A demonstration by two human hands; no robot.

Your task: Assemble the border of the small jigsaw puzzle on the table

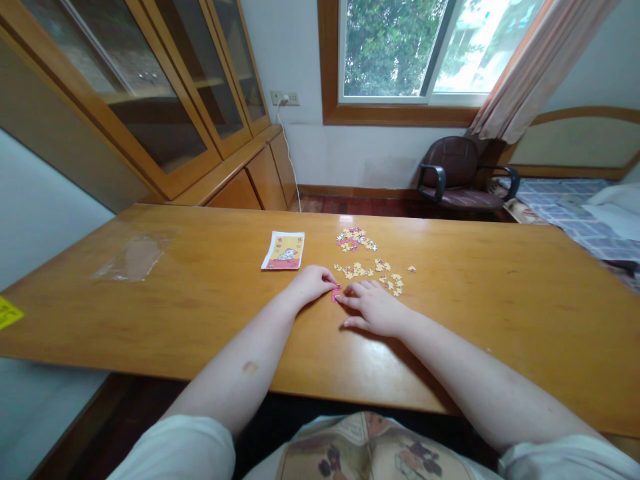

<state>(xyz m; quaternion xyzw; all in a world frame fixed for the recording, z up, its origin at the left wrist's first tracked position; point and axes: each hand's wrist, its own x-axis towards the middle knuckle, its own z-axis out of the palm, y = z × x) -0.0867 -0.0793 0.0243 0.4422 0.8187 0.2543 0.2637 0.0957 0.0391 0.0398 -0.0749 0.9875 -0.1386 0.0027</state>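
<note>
Pink jigsaw puzzle pieces point(335, 294) lie on the wooden table between my two hands. My left hand point(314, 284) pinches at their upper edge with thumb and forefinger. Beside them on the right rests my right hand point(373, 308), fingers spread, the forefinger touching the pink pieces and the thumb apart. Just beyond my hands are loose yellow puzzle pieces point(356, 270), with more yellow ones point(397, 285) by my right hand's knuckles. A mixed heap of pink and yellow pieces point(353, 238) sits farther back. Left of it is a picture card point(284, 251) with a white animal.
A clear plastic bag point(134, 258) lies on the table's left part, and a yellow label point(9, 313) shows at the left edge. A glass-fronted cabinet point(165, 113) stands at the left. Behind the table are a brown armchair point(457, 170) and a bed point(575, 207).
</note>
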